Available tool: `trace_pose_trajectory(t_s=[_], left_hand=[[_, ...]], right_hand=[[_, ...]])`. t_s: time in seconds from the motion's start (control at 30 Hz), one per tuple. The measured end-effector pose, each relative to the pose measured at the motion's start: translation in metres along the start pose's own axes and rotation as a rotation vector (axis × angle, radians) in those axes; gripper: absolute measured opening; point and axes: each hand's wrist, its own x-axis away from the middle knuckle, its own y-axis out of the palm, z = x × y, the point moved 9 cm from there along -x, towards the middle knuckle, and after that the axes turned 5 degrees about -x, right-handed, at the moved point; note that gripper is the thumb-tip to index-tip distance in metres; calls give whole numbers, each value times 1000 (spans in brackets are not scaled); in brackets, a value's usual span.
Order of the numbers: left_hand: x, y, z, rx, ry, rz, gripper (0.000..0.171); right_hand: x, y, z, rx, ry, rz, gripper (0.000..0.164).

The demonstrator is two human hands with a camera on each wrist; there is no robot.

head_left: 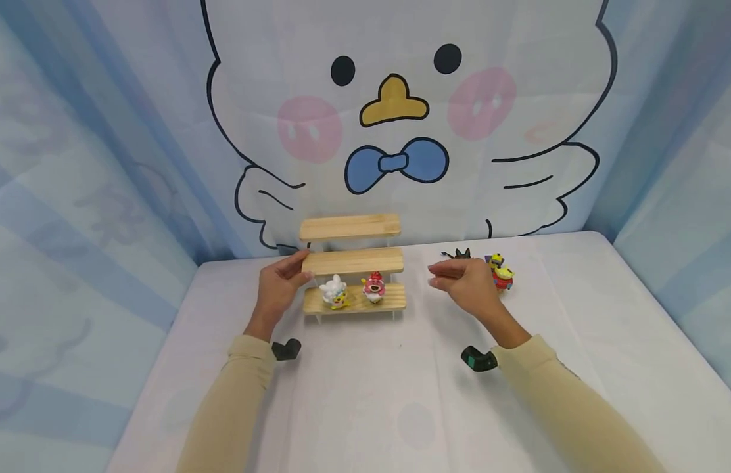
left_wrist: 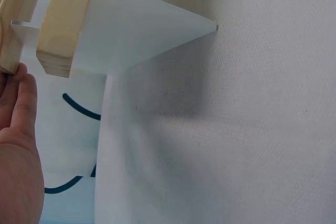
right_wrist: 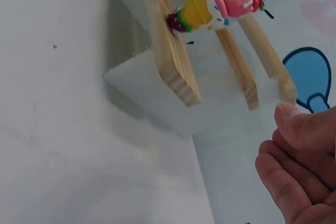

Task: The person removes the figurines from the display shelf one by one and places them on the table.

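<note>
A three-tier wooden display shelf (head_left: 353, 261) with translucent side supports stands at the back of the table. My left hand (head_left: 279, 286) is at its left end, thumb and fingers about the end of the middle board; in the left wrist view, straight fingers (left_wrist: 25, 100) meet a board's end. On the lowest board are a white-and-yellow figurine (head_left: 334, 292) and a pink bear figurine (head_left: 374, 288) with a red top. To the shelf's right, my right hand (head_left: 469, 286) hovers with relaxed fingers and holds nothing. The right wrist view shows its thumb (right_wrist: 302, 127) near the shelf's upper boards.
Behind the right hand lie a dark figurine (head_left: 462, 253) with pointed ears and colourful yellow, green and red figurines (head_left: 503, 276). A curtain (head_left: 395, 210) with a cartoon bird hangs behind the white table (head_left: 365, 407). Black devices (head_left: 479, 359) are at both wrists.
</note>
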Motion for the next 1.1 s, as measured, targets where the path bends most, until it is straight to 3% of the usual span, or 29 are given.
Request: trace_pose_trajectory(t_s=[0.23,0.43,0.8,1.1], left_hand=[[1,1,-1,3,-21,-1,51],[1,0,0,1,-13,0,51],[0,-1,-1,2,-21,7,50],[1,-2,-2,-10,-38,8,49]], right_hand=[[3,34,-13,-107,-14,-125,28],[4,60,-22,-173,-23,-178,33],[5,92,-39,-154,-13,-114,54],[7,99,-48,-143,-56,-15,36]])
